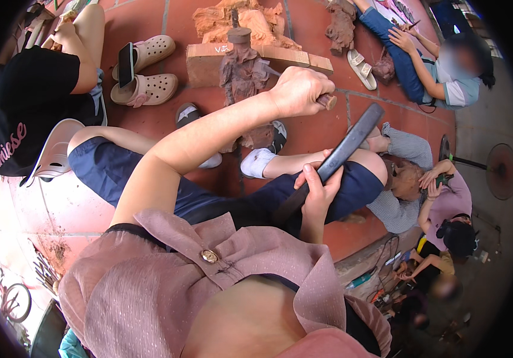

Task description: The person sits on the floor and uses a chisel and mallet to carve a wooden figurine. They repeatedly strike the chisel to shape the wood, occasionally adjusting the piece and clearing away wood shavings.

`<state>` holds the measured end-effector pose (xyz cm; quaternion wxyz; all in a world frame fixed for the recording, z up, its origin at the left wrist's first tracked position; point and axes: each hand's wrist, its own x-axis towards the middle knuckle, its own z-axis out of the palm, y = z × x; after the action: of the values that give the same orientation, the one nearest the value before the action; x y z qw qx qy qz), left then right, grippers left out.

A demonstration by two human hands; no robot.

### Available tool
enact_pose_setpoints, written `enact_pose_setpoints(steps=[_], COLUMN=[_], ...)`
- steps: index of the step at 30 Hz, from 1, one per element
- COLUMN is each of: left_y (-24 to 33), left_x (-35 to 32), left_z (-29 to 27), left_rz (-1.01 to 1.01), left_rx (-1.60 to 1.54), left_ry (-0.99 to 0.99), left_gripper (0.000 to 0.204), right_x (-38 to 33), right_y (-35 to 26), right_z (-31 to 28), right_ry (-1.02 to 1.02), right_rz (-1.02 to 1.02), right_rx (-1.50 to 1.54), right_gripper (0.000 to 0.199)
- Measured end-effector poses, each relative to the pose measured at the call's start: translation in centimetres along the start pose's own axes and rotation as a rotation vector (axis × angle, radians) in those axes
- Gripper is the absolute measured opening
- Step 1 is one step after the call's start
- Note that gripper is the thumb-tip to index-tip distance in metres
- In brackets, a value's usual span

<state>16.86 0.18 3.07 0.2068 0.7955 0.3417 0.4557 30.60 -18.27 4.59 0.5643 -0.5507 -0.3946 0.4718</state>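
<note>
My left hand is closed around a chisel; the butt of its brown wooden handle sticks out below my fist. A thin grey blade shows on the other side, close to a dark brown carved figure in a cap. This figure stands upright on the floor between my feet, and my left forearm hides its middle. In my right hand is a long, flat, dark bar, gripped near its lower part and slanting up to the right. Its upper end is apart from the chisel handle.
Behind the figure lies an orange-brown carving on a wooden block. Beige clogs, one with a phone in it, sit left on the red tiles. People sit close by on both sides. Another rough carving stands at the far right.
</note>
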Motion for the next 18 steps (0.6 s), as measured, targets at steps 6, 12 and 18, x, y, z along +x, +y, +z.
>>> enact_pose_setpoints(steps=[6, 12, 18], left_y=[-1.1, -2.1, -1.9], left_x=[-0.3, -0.7, -0.8], left_z=[0.4, 0.9, 0.3], left_rz=[0.028, 0.049, 0.051], left_rx=[0.032, 0.081, 0.053], left_ry=[0.001, 0.035, 0.019], left_gripper=[0.014, 0.012, 0.012], right_x=[-0.8, 0.0, -0.3], right_y=[-0.5, 2.2, 2.3], right_z=[1.2, 0.9, 2.2], right_ry=[0.057, -0.133, -0.105], right_rz=[-0.16, 0.069, 0.044], right_rx=[0.041, -0.158, -0.04], right_gripper=[0.061, 0.055, 0.046])
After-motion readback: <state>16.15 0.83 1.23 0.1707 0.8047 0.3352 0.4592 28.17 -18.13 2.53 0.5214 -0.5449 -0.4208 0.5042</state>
